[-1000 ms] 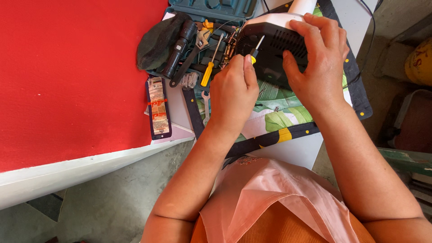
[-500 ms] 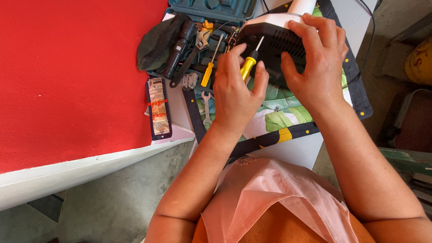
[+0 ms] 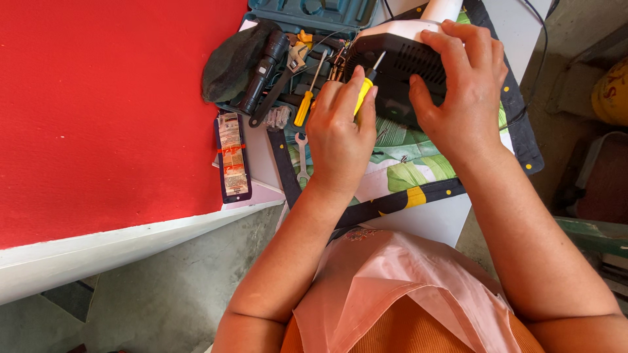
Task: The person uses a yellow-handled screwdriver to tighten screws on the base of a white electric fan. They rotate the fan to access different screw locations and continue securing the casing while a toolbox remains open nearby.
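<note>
Left hand [image 3: 339, 134] clenched on a yellow screwdriver [image 3: 364, 93], shaft tip angled up against the near left edge of a black appliance [image 3: 399, 72]. Right hand [image 3: 461, 91] spread flat over the appliance top, fingers pressing, thumb on the near face; grasping the housing. Appliance at far centre, on a leaf-patterned cloth [image 3: 405, 170] with a dark border running to the near table edge. Open room: red board [image 3: 111, 104] at left, bare; concrete floor [image 3: 163, 281] below its white edge. Teal tool case [image 3: 320, 13] at far left of the appliance, open, crowded: black torch [image 3: 263, 70], wrench [image 3: 280, 88], second yellow screwdriver [image 3: 306, 104]. Small spanner [image 3: 301, 157] and a flat packet [image 3: 232, 157] just beside the case, near the board edge.
</note>
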